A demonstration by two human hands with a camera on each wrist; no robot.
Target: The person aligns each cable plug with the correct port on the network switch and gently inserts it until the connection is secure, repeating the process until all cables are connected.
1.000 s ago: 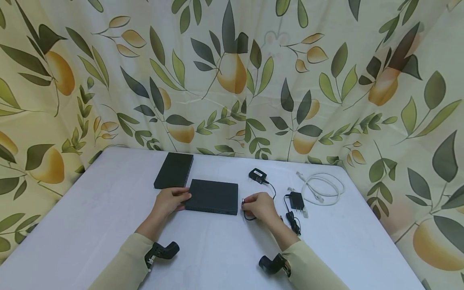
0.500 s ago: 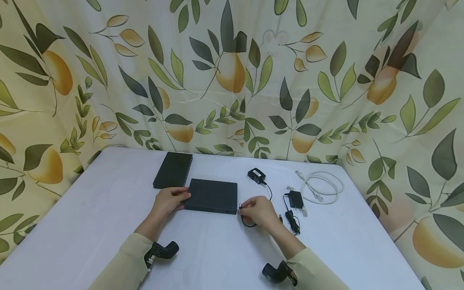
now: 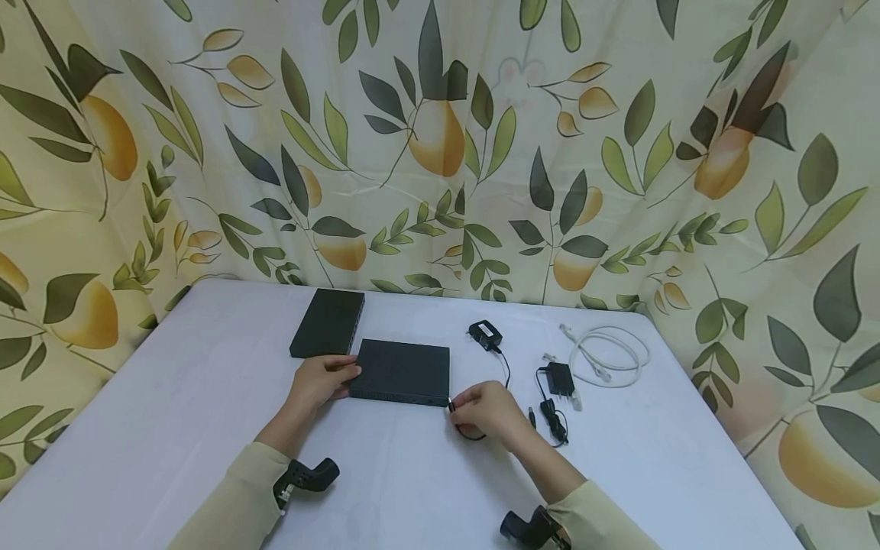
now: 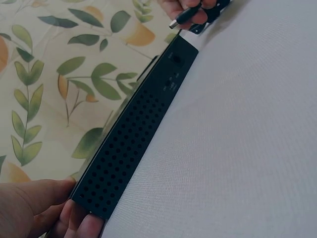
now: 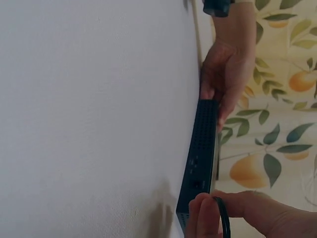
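Leafy curtain point(image 3: 440, 137) w/ orange fruit hangs behind a white desk point(image 3: 406, 481). Front black box point(image 3: 404, 372) is in the desk's middle, a bit twds the far edge. Its near side has lots of dots and, nr the R end, a round hole point(image 4: 177, 59).

L hand point(image 3: 321, 382) grips the box's L end, thumb by the top, fingers lower. R hand point(image 3: 486, 412) pinches a black plug point(image 4: 188, 14); its shiny tip pokes out just by the box's near R corner. Thin black cord loops under that hand.

Back black box point(image 3: 327, 322) lies to the L, close to the far edge. Label adapter point(image 3: 485, 334) sits nr the far edge too, R of middle, w/ a cord coming down. Twds the R edge: black adapter point(image 3: 560, 379) w/ a cord bundle point(image 3: 554, 422), a loose plug point(image 3: 532, 418) beside it, & white cable point(image 3: 605, 376) in rings nr the far R corner.
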